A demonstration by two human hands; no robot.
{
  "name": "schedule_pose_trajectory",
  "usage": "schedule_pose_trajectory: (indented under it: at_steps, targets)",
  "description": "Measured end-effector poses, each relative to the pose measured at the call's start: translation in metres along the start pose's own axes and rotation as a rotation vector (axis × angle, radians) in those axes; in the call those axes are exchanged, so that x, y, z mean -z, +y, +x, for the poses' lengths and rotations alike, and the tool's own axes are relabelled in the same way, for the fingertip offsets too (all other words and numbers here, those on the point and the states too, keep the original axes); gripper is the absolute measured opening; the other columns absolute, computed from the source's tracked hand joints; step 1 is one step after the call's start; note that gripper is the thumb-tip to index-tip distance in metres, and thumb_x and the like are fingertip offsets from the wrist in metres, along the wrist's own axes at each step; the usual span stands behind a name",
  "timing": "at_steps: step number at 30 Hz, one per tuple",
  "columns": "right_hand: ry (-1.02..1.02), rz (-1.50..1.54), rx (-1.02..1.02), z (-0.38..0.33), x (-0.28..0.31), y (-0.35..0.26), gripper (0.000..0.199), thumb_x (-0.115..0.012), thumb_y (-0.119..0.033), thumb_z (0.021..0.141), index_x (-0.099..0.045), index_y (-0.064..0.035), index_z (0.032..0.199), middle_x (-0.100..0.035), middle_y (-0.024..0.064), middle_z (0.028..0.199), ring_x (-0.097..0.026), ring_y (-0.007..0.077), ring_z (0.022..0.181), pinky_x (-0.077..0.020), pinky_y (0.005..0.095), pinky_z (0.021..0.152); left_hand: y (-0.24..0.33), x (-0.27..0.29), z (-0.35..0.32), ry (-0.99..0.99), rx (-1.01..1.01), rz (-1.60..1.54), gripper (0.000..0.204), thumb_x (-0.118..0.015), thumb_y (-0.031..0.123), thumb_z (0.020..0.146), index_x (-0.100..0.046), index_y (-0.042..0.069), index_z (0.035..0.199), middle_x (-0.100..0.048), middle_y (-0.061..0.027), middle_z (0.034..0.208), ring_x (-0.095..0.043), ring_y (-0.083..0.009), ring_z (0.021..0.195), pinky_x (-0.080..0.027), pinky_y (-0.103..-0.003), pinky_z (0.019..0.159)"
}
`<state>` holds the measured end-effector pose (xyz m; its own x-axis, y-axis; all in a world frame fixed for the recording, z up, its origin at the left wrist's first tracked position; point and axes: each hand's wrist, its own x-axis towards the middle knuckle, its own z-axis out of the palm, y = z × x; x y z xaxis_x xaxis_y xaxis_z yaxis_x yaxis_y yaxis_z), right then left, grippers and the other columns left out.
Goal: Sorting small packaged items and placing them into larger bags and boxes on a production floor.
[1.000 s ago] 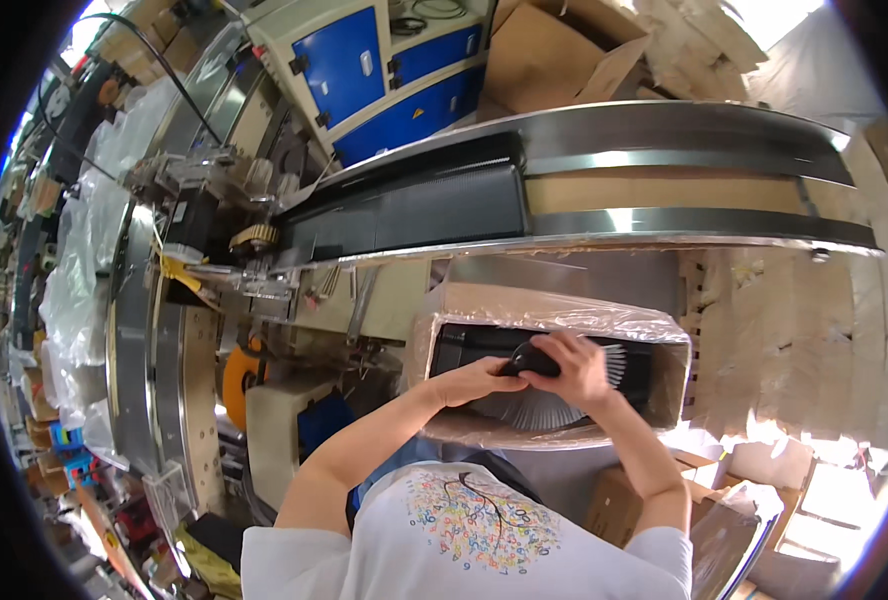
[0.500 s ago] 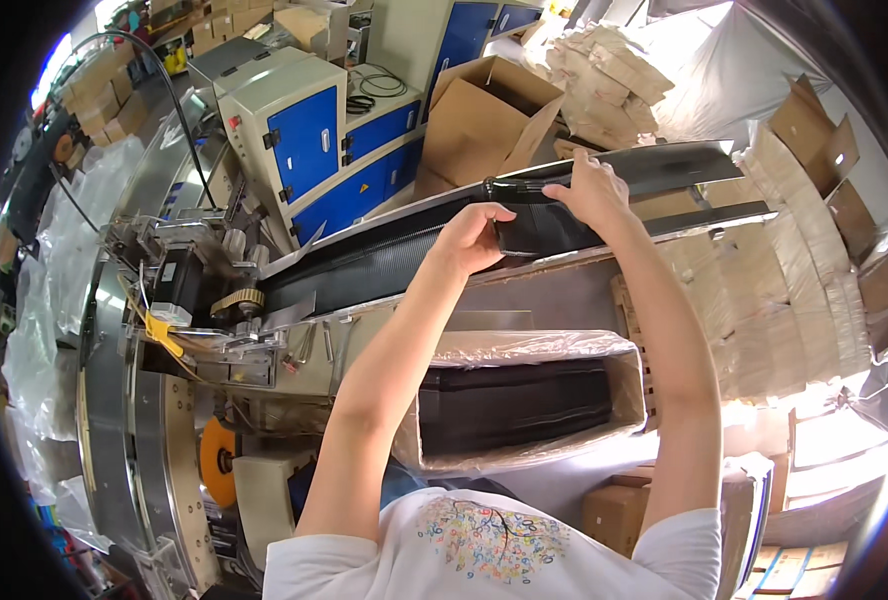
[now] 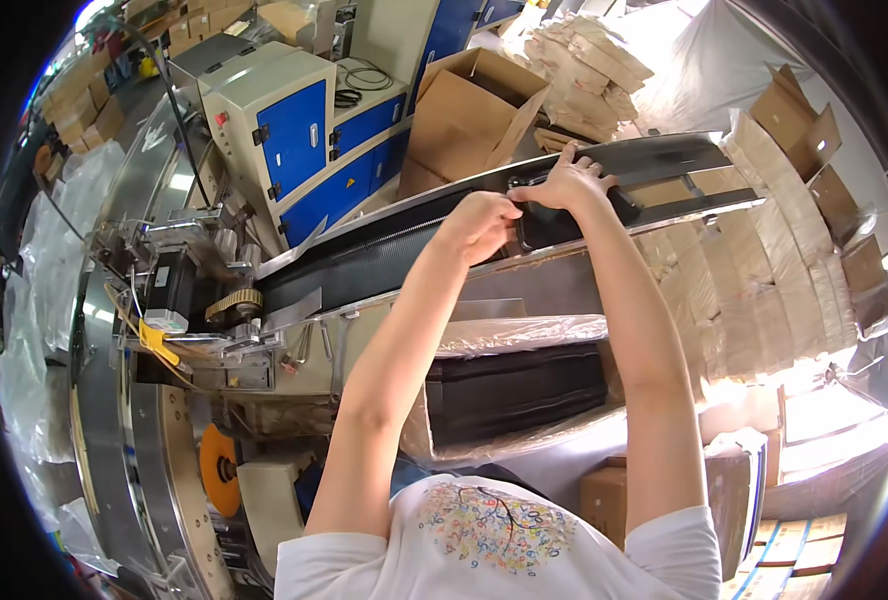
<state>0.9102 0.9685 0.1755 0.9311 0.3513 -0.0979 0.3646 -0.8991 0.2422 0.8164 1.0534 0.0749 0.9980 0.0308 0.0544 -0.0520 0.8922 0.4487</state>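
A long metal trough slants across in front of me, holding a tightly packed row of thin black pieces. At its middle lies a glossy black bundle, whose exact kind I cannot make out. My left hand is closed at the bundle's left end, fingers curled and thumb against its edge. Over the top of the bundle, my right hand spreads its fingers, the thumb pointing toward my left hand. Below the trough stands a box lined with clear plastic, with black bundles inside.
A machine head with a toothed belt joins the trough's left end. Blue-doored cabinets and an open carton stand behind it. Plastic-wrapped stacks fill the right. An orange disc is at lower left.
My right hand has shifted left, its fingers spreading over the bundle. My left hand has moved slightly right, and its fingers have curled in. The view has shifted a little.
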Motion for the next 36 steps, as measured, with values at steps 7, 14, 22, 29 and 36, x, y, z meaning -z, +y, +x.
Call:
schedule_pose_trajectory:
  at_steps: [7,14,22,29,36]
  targets:
    - [0.126,-0.104,-0.008,-0.005,-0.009,0.001,0.134,-0.066,-0.075,0.048,-0.004,0.0004,0.141,-0.030,0.0283,0.136,-0.028,0.0399,0.128,-0.0150,0.0631,0.099,0.002,0.028,-0.024,0.356,-0.766,2.197,0.030,-0.052,0.000,0.073,-0.065,0.012,0.097,-0.045,-0.0154,0.125,-0.037,-0.0332,0.119,-0.030,-0.044,0.098]
    - [0.131,-0.145,-0.039,-0.011,-0.014,-0.012,0.134,-0.063,-0.078,0.048,-0.008,0.0028,0.140,-0.034,0.0265,0.134,-0.032,0.0384,0.126,-0.0214,0.0598,0.098,0.013,0.024,-0.018,0.411,-0.962,2.418,0.024,-0.052,0.015,0.081,-0.060,0.004,0.100,-0.043,-0.0187,0.125,-0.038,-0.0333,0.118,-0.026,-0.049,0.100]
    - [0.227,0.197,0.044,0.005,-0.002,0.013,0.058,-0.063,-0.040,0.079,-0.043,-0.0010,0.117,-0.056,0.0195,0.116,-0.052,0.0303,0.111,-0.0435,0.0392,0.089,-0.061,0.013,-0.049,0.255,-0.702,2.156,0.070,-0.039,0.050,0.090,-0.034,-0.008,0.129,-0.033,-0.0278,0.134,-0.026,-0.0392,0.129,-0.019,-0.047,0.107]
    - [0.139,0.350,0.190,0.036,-0.006,0.056,0.029,-0.072,-0.020,0.070,-0.066,0.0003,0.090,-0.065,0.0202,0.092,-0.063,0.0267,0.088,-0.0479,0.0342,0.080,-0.061,0.000,-0.041,0.286,-0.696,2.177,0.069,-0.040,0.050,0.089,-0.035,-0.006,0.129,-0.033,-0.0293,0.133,-0.027,-0.0437,0.127,-0.021,-0.048,0.105]
    - [0.028,0.688,0.202,0.037,-0.016,0.077,0.027,-0.077,-0.015,0.063,-0.068,-0.0003,0.084,-0.064,0.0103,0.069,-0.060,0.0174,0.060,-0.0469,0.0308,0.058,-0.064,-0.001,-0.048,0.304,-0.679,2.145,0.069,-0.042,0.049,0.089,-0.035,-0.006,0.129,-0.033,-0.0311,0.133,-0.029,-0.0444,0.126,-0.023,-0.050,0.104]
